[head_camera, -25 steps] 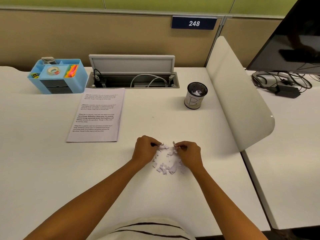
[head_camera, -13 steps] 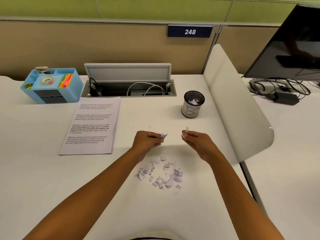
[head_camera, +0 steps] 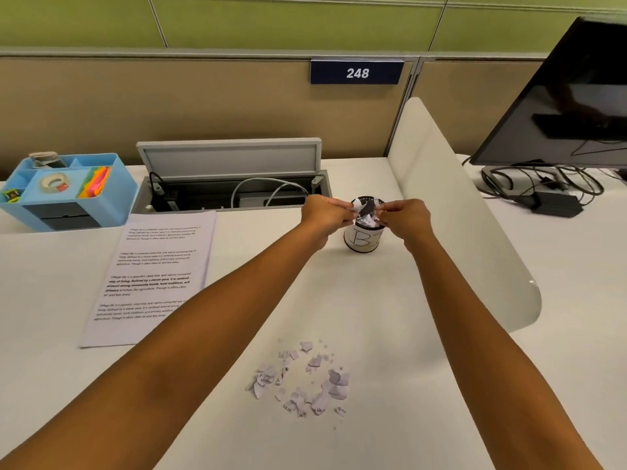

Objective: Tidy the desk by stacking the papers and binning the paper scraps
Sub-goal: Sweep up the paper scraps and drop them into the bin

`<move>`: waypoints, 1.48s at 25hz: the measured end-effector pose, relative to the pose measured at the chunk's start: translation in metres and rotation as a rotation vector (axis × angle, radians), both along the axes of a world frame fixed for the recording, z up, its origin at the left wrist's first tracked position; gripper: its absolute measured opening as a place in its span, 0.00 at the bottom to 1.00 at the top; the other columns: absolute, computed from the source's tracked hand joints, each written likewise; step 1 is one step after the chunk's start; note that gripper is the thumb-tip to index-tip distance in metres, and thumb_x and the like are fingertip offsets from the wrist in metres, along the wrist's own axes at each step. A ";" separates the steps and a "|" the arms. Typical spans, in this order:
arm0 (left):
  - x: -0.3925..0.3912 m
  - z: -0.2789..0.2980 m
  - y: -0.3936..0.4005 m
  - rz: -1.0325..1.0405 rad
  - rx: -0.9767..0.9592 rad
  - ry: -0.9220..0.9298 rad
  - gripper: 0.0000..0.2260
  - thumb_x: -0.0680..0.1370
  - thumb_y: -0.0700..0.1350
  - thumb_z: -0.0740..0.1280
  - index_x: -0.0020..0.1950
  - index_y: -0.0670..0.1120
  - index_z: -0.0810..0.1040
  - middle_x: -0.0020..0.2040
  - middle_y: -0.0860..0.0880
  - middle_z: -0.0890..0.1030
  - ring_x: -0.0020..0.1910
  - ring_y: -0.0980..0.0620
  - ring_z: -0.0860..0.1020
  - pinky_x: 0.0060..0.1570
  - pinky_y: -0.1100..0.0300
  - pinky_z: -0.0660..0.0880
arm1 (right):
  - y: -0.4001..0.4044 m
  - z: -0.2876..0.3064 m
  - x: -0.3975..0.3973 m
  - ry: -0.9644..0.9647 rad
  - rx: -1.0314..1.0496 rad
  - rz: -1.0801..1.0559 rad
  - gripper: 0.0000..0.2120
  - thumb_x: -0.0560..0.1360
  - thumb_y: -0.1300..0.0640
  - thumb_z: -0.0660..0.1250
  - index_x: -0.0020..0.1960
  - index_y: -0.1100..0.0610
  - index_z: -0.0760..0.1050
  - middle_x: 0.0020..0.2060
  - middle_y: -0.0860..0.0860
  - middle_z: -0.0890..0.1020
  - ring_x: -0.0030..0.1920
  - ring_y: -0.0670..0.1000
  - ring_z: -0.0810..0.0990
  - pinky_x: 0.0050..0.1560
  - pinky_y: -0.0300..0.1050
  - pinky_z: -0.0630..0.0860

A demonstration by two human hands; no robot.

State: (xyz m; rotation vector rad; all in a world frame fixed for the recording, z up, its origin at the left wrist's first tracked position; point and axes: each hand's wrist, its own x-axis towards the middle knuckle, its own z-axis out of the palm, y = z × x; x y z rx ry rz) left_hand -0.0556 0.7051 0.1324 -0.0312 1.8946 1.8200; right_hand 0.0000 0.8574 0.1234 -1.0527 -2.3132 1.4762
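A small round bin (head_camera: 362,239), white-labelled with a dark rim, stands on the white desk (head_camera: 373,300). My left hand (head_camera: 326,214) and my right hand (head_camera: 405,217) hover at its mouth from either side, each pinching white paper scraps (head_camera: 358,207) over the opening. More scraps lie inside the bin. A loose pile of torn paper scraps (head_camera: 302,381) lies on the desk nearer to me, between my forearms. A stack of printed papers (head_camera: 156,273) lies to the left, its near right corner hidden by my left forearm.
A blue desk organiser (head_camera: 64,191) with tape and sticky notes stands at the back left. An open cable tray (head_camera: 230,184) sits behind the papers. A white curved divider (head_camera: 461,218) borders the right side, with a monitor (head_camera: 570,96) and cables beyond.
Both hands lifted off the scrap pile holding scraps and moved away from me to the bin's mouth. The pile on the desk is now smaller and more scattered.
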 end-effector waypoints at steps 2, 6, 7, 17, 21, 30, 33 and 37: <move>-0.015 0.001 0.017 0.019 -0.082 0.052 0.06 0.71 0.30 0.75 0.47 0.33 0.83 0.46 0.39 0.84 0.43 0.44 0.83 0.42 0.60 0.83 | 0.004 -0.001 -0.011 -0.065 0.174 0.021 0.07 0.73 0.62 0.72 0.51 0.59 0.85 0.49 0.58 0.85 0.48 0.55 0.83 0.52 0.44 0.80; -0.029 -0.004 0.038 -0.052 -0.334 0.205 0.07 0.72 0.34 0.75 0.50 0.37 0.86 0.50 0.40 0.85 0.50 0.43 0.84 0.52 0.50 0.82 | 0.006 -0.002 -0.026 -0.159 0.302 0.055 0.08 0.75 0.62 0.69 0.52 0.60 0.84 0.51 0.58 0.85 0.50 0.57 0.82 0.46 0.41 0.76; -0.029 -0.004 0.041 -0.078 -0.389 0.250 0.07 0.73 0.35 0.75 0.51 0.39 0.86 0.50 0.41 0.86 0.50 0.43 0.83 0.53 0.51 0.81 | 0.006 -0.003 -0.028 -0.163 0.299 0.059 0.08 0.75 0.62 0.69 0.53 0.60 0.84 0.51 0.58 0.84 0.50 0.57 0.82 0.45 0.41 0.76; -0.030 -0.002 0.039 -0.195 -0.443 0.389 0.11 0.74 0.33 0.67 0.51 0.42 0.87 0.50 0.45 0.86 0.47 0.49 0.82 0.45 0.57 0.81 | 0.016 0.005 -0.029 -0.136 0.201 0.005 0.09 0.71 0.68 0.66 0.47 0.63 0.85 0.45 0.61 0.85 0.47 0.59 0.84 0.51 0.52 0.82; -0.029 -0.008 0.026 -0.053 -0.313 0.344 0.08 0.73 0.33 0.71 0.48 0.42 0.87 0.47 0.45 0.86 0.46 0.47 0.84 0.50 0.52 0.83 | 0.012 0.010 -0.019 -0.055 0.184 0.006 0.09 0.68 0.64 0.74 0.47 0.57 0.86 0.43 0.55 0.86 0.44 0.54 0.84 0.48 0.46 0.82; -0.001 -0.024 -0.008 -0.039 -0.016 0.168 0.06 0.73 0.33 0.73 0.48 0.42 0.85 0.44 0.43 0.85 0.46 0.47 0.83 0.53 0.52 0.82 | -0.001 -0.005 0.017 0.183 -0.257 0.014 0.09 0.74 0.69 0.68 0.54 0.66 0.82 0.44 0.60 0.84 0.43 0.52 0.84 0.52 0.40 0.81; 0.019 -0.028 -0.026 -0.041 0.088 0.068 0.06 0.72 0.32 0.74 0.45 0.42 0.84 0.43 0.45 0.85 0.47 0.48 0.84 0.49 0.59 0.82 | -0.017 -0.015 0.037 0.321 -0.600 0.024 0.10 0.76 0.71 0.65 0.57 0.70 0.78 0.46 0.59 0.83 0.43 0.49 0.84 0.52 0.36 0.80; 0.057 -0.047 -0.063 -0.030 0.077 0.003 0.05 0.71 0.33 0.76 0.45 0.41 0.85 0.45 0.43 0.86 0.48 0.46 0.85 0.48 0.59 0.82 | -0.054 -0.045 0.077 0.294 -0.635 0.054 0.09 0.77 0.70 0.65 0.55 0.66 0.79 0.46 0.59 0.83 0.47 0.51 0.84 0.53 0.37 0.80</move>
